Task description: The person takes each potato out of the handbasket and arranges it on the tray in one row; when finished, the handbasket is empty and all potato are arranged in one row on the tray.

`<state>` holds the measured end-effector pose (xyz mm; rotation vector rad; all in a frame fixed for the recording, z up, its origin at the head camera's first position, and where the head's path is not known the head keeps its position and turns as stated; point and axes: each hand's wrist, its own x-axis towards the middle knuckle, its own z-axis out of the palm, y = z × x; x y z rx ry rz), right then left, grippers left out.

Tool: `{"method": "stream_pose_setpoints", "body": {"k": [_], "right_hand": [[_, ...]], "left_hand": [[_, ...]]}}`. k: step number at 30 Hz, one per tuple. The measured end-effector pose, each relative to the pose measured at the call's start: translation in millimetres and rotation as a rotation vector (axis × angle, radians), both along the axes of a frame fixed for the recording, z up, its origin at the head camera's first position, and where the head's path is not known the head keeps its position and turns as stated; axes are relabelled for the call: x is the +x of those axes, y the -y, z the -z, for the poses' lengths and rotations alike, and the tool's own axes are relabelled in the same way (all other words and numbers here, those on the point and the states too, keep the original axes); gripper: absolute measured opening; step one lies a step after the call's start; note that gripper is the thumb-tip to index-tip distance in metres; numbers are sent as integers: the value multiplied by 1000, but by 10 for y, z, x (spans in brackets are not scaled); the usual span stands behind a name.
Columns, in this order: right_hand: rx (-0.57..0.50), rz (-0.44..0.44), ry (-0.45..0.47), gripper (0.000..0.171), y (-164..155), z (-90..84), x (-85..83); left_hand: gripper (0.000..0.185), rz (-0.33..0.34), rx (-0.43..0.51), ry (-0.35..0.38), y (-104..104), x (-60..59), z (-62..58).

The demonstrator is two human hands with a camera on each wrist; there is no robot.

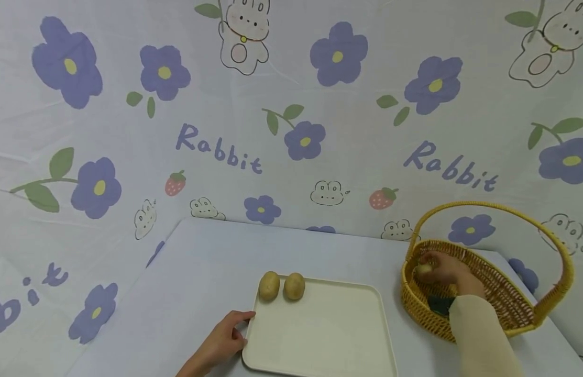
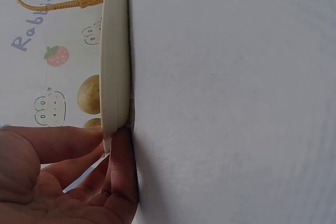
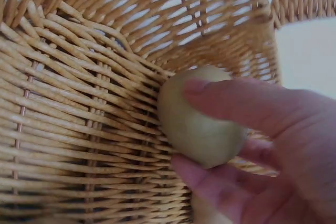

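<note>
My right hand (image 1: pixel 444 269) reaches inside the wicker basket (image 1: pixel 425 314) and grips a potato (image 3: pixel 184 121). Thumb and fingers lie on opposite sides of the potato, close to the woven wall in the right wrist view. At the left edge of the cream tray (image 1: pixel 329 330), my left hand (image 1: pixel 220 337) pinches the rim. The left wrist view has the thumb over the rim and a finger (image 2: pixel 123 177) beneath it. Two potatoes, a left one (image 1: pixel 270 286) and a right one (image 1: pixel 294 286), sit side by side in the tray's far left corner.
The basket's tall arched handle (image 1: pixel 498 205) rises over its opening. A dark item (image 1: pixel 440 305) shows in the basket beside my right wrist. Behind the white table (image 1: pixel 216 251) hangs a cloth (image 1: pixel 282 99) printed with flowers and rabbits.
</note>
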<state>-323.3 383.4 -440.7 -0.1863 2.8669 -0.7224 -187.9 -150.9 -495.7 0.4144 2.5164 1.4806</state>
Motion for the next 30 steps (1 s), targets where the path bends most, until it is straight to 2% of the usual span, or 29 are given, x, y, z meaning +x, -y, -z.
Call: {"method": "stream_pose_setpoints", "body": {"k": [4, 7, 9, 12, 15, 17, 21, 26, 30], "right_hand": [[-197, -1, 95, 50, 100, -273, 45], [-241, -40, 117, 49, 187, -545, 85], [-211, -89, 79, 49, 245, -706, 115], [-144, -178, -41, 44, 339, -858, 164], [-182, -228, -105, 38, 477, -904, 238], [-245, -265, -121, 37, 609, -889, 277], [-297, -425, -180, 39, 959, -750, 276], [-239, -599, -274, 44, 1420, -368, 232], [-234, -673, -315, 44, 1762, -50, 235]], "left_hand": [[53, -2, 6, -4, -3, -1, -2], [53, -7, 6, 4, 2, -1, -9], [53, -8, 14, 5, 1, 2, -11], [54, -12, 26, 6, 2, 8, -7], [54, -16, 30, 7, 9, 11, 4], [54, -13, 29, 9, 13, 9, 14], [55, -2, 26, 8, 15, 5, 21], [54, -2, 22, 5, 1, 7, 7], [54, -3, 8, 1, -4, 6, 5]]}}
